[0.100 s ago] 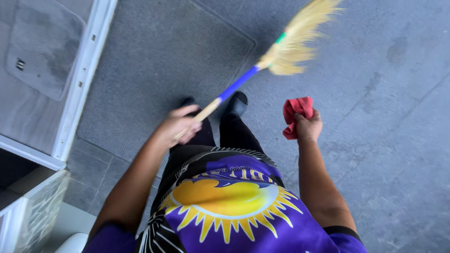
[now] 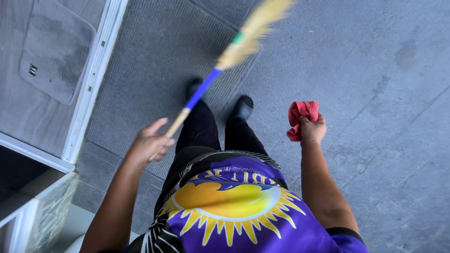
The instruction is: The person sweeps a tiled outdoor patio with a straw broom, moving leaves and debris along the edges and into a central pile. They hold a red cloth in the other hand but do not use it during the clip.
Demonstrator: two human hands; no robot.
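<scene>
On grey floor tiles (image 2: pixel 398 102) beside a white door frame (image 2: pixel 98 68), a ribbed mat (image 2: pixel 150 61)

The broom (image 2: pixel 230 52) has swung to the left since the earlier picture. Its straw head was far to the right, over the bare grey floor (image 2: pixel 398 102); now it is blurred above the right edge of the dark ribbed mat (image 2: pixel 149 67). The left hand (image 2: pixel 149 143) has come lower and nearer, and its fingers look looser around the wooden handle. The right hand (image 2: pixel 312 130) with the red cloth (image 2: pixel 300 116) has also dropped a little nearer.
</scene>
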